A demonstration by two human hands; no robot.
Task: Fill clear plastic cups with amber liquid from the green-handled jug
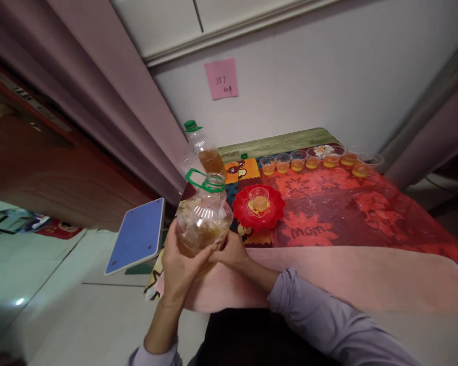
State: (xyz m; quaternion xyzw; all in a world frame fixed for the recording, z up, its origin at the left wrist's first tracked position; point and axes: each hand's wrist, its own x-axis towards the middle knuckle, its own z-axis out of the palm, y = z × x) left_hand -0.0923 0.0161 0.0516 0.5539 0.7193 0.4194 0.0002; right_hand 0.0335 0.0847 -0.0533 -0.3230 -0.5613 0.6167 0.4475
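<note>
The large clear plastic jug with a green ring handle (204, 216) is near the centre of the frame, part-filled with yellowish liquid, its mouth uncapped; the left hand (181, 269) curves around its lower left side and the right hand (231, 250) grips its lower right, the thumbs close together at the front; the far fingertips are hidden, and I cannot tell whether the base is lifted or resting. A sharp tilt could, I judge, slop liquid out through that open mouth; the smooth, bulging wall might slip if either grip loosened; a swing toward the right could knock the small clear plastic cup (259, 198) in the red scalloped plastic dish (278, 207), which sits just beside the jug. Behind the jug, a clear plastic bottle with a green cap (212, 160) crowds the left end of the table; a loose green cap (245, 156) lies beyond; a row of clear plastic cups (298, 161) holding yellow liquid spans the upper right; a blue-topped stool (139, 234) stands at left.
</note>
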